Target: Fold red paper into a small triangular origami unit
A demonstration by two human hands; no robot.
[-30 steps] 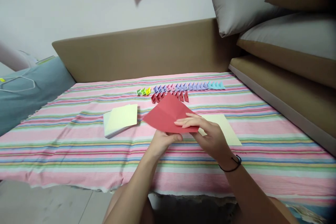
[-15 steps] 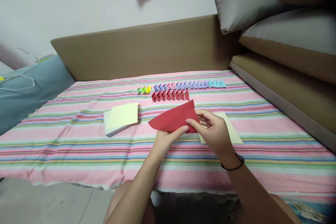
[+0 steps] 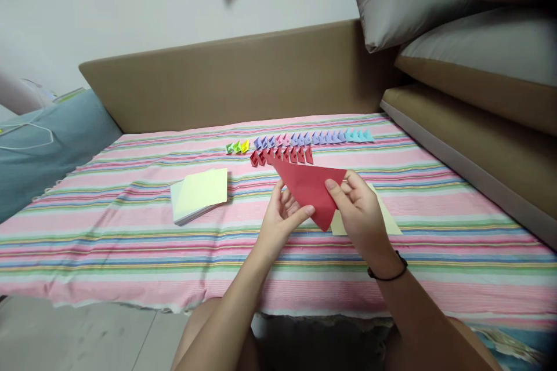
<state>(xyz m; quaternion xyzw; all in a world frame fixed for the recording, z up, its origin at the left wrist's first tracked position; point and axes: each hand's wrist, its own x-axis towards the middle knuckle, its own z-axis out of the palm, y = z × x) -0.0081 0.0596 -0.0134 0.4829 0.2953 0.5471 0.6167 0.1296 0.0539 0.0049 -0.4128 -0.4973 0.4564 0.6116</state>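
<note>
Above the striped cloth I hold a sheet of red paper (image 3: pixel 311 188), tilted, with one corner pointing to the far left and another down toward me. My right hand (image 3: pixel 359 206) pinches its right side, thumb on top and fingers partly hidden behind. At the lower left edge, my left hand (image 3: pixel 285 211) has its thumb on the paper and its other fingers curled behind. Beyond the sheet stands a row of small folded red paper pieces (image 3: pixel 293 155), partly covered by its far corner. A pale yellow sheet (image 3: pixel 387 217) lies under my right hand.
A stack of pale paper squares (image 3: pixel 202 191) lies at left on the striped cloth (image 3: pixel 130 249). Behind the red row stand several small folded pieces in blue, pink and purple (image 3: pixel 322 138), plus green and yellow ones (image 3: pixel 237 147). Cushions (image 3: pixel 474 58) are piled at right.
The red paper has turned in my hands: its left corner now points up and away, and another corner points down. My left hand's fingers have spread somewhat and my right hand shifted slightly.
</note>
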